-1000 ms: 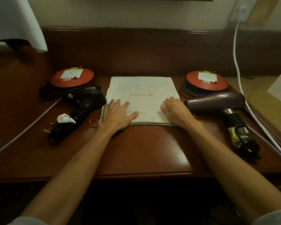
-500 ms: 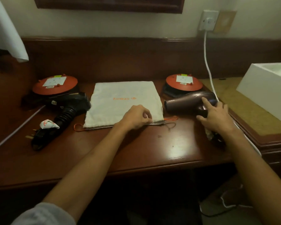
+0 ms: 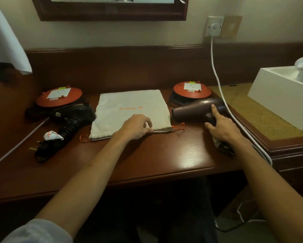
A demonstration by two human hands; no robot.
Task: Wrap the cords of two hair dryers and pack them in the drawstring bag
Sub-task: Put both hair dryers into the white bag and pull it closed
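Right hand (image 3: 220, 130) fingers wrap handle of brown plastic hair dryer (image 3: 196, 110) on bench right of cream cloth drawstring bag (image 3: 129, 109); barrel axis points left toward bag mouth edge, pinched by left hand (image 3: 136, 128). Black hair dryer (image 3: 72, 118) lies left, untouched.

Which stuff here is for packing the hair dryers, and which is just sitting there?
For the job: drawstring bag, brown hair dryer, black hair dryer.

Just lying about: two orange discs, white box, white wall cable.
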